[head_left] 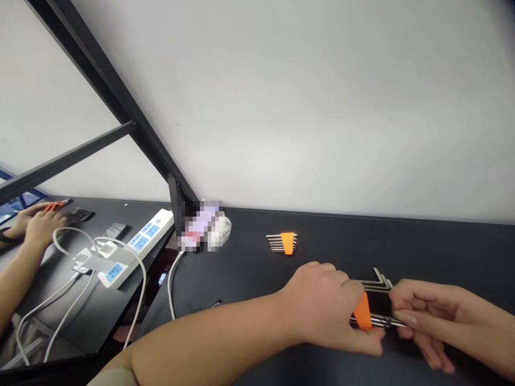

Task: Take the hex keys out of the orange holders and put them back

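Two black tables stand side by side, a dark gap between them. The right table (402,236) has a matte top whose far edge runs along the wall (322,134). A key set (287,244) in an orange holder lies on it, well apart from the edges, long ends pointing left. At the far left corner sit a blurred packet (201,220) and, touching it, a clear bag (225,229). A small dark object (218,303) is mostly hidden nearer the front. On the left table (108,208), a white power strip (155,228) lies slantwise near the right edge, beside a dark flat object (116,231).
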{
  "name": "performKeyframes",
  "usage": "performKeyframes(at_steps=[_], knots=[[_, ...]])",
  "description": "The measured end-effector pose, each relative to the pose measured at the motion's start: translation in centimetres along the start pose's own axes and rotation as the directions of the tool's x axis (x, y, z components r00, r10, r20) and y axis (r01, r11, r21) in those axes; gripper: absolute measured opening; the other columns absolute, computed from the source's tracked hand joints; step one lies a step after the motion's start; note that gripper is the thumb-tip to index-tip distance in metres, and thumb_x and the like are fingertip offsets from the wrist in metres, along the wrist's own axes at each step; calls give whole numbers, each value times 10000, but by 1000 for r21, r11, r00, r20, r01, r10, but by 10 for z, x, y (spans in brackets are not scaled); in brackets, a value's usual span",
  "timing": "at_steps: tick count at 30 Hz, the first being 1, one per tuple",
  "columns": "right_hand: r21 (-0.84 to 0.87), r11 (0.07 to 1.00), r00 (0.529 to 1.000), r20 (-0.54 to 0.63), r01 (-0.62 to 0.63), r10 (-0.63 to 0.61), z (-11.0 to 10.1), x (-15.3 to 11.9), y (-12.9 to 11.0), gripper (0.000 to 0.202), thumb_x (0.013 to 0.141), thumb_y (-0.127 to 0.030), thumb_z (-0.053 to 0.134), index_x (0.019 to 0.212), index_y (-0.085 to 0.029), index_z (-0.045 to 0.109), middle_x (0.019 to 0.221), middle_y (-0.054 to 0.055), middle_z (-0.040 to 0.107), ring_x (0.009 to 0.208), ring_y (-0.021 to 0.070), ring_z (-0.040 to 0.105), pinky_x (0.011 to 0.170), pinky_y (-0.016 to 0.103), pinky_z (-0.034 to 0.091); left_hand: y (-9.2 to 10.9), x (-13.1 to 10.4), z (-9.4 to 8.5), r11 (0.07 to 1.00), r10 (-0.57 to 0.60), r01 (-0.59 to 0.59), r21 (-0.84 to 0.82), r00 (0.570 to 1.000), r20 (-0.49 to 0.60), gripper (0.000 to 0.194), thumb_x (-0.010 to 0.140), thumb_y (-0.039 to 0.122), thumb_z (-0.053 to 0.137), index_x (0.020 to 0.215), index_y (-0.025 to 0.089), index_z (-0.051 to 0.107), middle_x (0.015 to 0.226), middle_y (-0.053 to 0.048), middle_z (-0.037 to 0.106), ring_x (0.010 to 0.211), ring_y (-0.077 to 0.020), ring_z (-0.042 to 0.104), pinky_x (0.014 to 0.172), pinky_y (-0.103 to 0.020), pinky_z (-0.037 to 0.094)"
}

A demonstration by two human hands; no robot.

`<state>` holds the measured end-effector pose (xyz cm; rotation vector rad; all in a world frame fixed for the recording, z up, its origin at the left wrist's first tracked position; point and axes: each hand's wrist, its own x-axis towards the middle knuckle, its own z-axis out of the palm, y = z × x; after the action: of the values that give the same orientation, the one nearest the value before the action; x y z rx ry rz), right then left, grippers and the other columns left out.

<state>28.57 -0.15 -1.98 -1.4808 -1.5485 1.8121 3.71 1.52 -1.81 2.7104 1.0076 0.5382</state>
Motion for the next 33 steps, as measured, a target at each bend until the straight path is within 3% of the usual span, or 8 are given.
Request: performKeyframes(at_steps=[3,8,15,19,24,26,29,33], knots=[[55,998,993,115,-27,21,7,3,-1,363,925,-597,627,893,-244,704,624,43,663,563,195,646,572,306,536,0,1,1,999,31,-31,-14,999,-12,485,770,655,624,877,182,644,752,-35,681,701,-189,645,652,-326,476],[-61,998,995,98,34,-28,19,3,-6,397,975,-599,543,963,-231,694,737,34,676,658,194,649,658,315,552,0,2,1,998,46,-46,-31,999,1,483,797,664,612,863,188,649,731,-31,684,680,-186,652,646,-334,492],[-25,1000,990,144,11,-7,-18,0,-3,370,977,-572,567,918,-210,624,756,43,701,660,185,655,636,303,550,-1,-1,2,1000,5,-5,20,999,-39,462,753,621,627,880,178,660,751,-42,669,701,-194,637,699,-327,520],[32,999,996,87,2,-4,-36,3,-7,352,932,-553,638,888,-204,641,748,48,703,612,175,652,587,290,541,-2,-2,4,1000,-10,11,9,999,-35,448,732,618,641,858,189,648,738,-31,647,705,-189,622,713,-318,518],[-179,983,999,-35,33,-40,-27,3,-19,419,929,-613,600,932,-195,614,807,38,702,541,138,623,483,253,492,0,0,-4,1000,17,-18,-22,998,-59,370,737,557,671,820,200,624,743,-37,637,716,-195,615,723,-319,510],[-332,942,989,-109,53,-95,-21,1,-23,392,941,-593,574,986,-206,614,766,17,700,499,135,602,456,253,464,-2,2,-9,998,0,-5,-59,996,-90,321,741,512,688,804,206,612,729,-28,620,709,-190,600,704,-315,497],[-571,816,955,-188,84,-230,-18,-3,-28,285,973,-495,532,1056,-238,623,723,-19,681,532,146,609,540,279,483,-11,7,-18,987,-54,27,-160,984,-168,248,772,442,699,806,210,619,687,-5,588,676,-169,565,686,-306,476],[-788,576,906,-56,217,-418,-19,-8,-31,364,927,-395,602,1261,-252,621,883,27,692,758,197,656,691,319,507,-25,13,-24,941,-276,203,-271,923,-267,174,833,364,675,913,212,647,744,5,605,673,-145,561,658,-282,459]])
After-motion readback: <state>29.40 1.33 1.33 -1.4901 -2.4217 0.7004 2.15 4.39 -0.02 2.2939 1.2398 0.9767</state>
